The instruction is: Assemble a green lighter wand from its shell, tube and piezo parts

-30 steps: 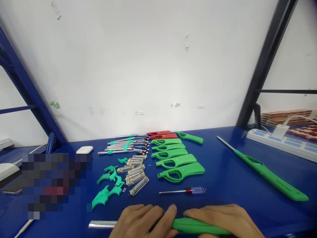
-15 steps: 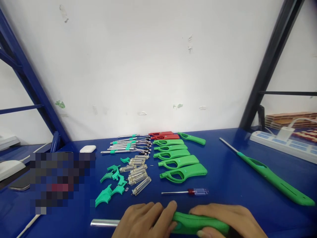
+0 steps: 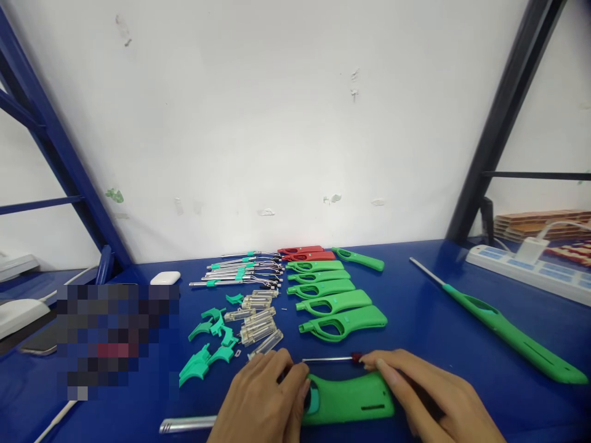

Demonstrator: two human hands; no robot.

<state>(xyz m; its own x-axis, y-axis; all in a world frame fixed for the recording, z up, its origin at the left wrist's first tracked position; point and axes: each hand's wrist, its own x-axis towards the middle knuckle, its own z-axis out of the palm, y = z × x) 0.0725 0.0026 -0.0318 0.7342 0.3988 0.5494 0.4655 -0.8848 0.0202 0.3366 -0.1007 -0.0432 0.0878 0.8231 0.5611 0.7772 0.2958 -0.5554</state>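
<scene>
A green long-nosed lighter [image 3: 344,399] lies near the table's front edge, its silver tube [image 3: 187,424] pointing left. My left hand [image 3: 265,400] is wrapped round it at the trigger, covering the joint with the tube. A teal trigger [image 3: 314,399] shows beside my fingers. Just behind the lighter, a screwdriver [image 3: 327,359] lies with its shaft pointing left. My right hand [image 3: 429,394] has fingers and thumb closed about its handle, which is mostly hidden; the red collar shows at the fingertips. The thumb is also close to the lighter's right end.
Green lighter shells [image 3: 341,321] and red ones [image 3: 307,256] lie in a row behind. Clear fuel tanks [image 3: 258,329], teal triggers [image 3: 221,354] and metal tubes [image 3: 231,274] with wires are left. A whole green lighter [image 3: 503,329] and a power strip [image 3: 530,271] lie right.
My right hand has left the lighter's handle and moved onto the screwdriver. The lighter now lies with its broad side up, still in my left hand.
</scene>
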